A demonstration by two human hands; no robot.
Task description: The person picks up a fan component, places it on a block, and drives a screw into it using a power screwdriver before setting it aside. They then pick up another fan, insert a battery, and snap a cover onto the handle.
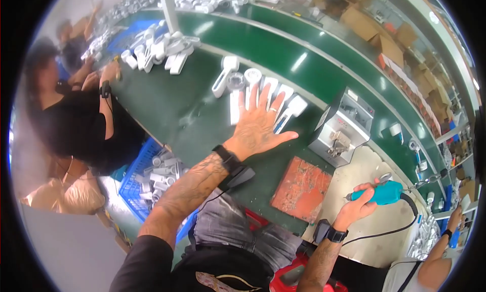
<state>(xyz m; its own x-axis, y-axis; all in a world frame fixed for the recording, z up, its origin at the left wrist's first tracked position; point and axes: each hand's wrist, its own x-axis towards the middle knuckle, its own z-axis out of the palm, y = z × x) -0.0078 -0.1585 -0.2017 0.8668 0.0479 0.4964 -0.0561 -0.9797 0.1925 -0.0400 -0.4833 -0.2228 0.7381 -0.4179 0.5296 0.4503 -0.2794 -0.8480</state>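
My left hand [257, 124] is spread wide, palm down, over a row of white plastic housings [291, 110] with handles; its fingertips reach across several of them and cover parts of them. Whether the palm presses on them I cannot tell. Beside the fingers lie another white housing [227, 75] and a round grey-rimmed piece [236, 81]. My right hand [360, 205] is closed around a teal electric screwdriver [389, 194], its bit pointing left and a black cable curving down from its back end. Between my hands, a worn red block [302, 189] rests on the table.
A grey metal box-shaped machine [344, 127] stands past the red block. Further white housings are heaped at the far left [162, 50] and in a blue crate [135, 183]. A green conveyor [283, 49] runs behind. A co-worker in black [86, 117] works at left; another person's arm [441, 244] shows at right.
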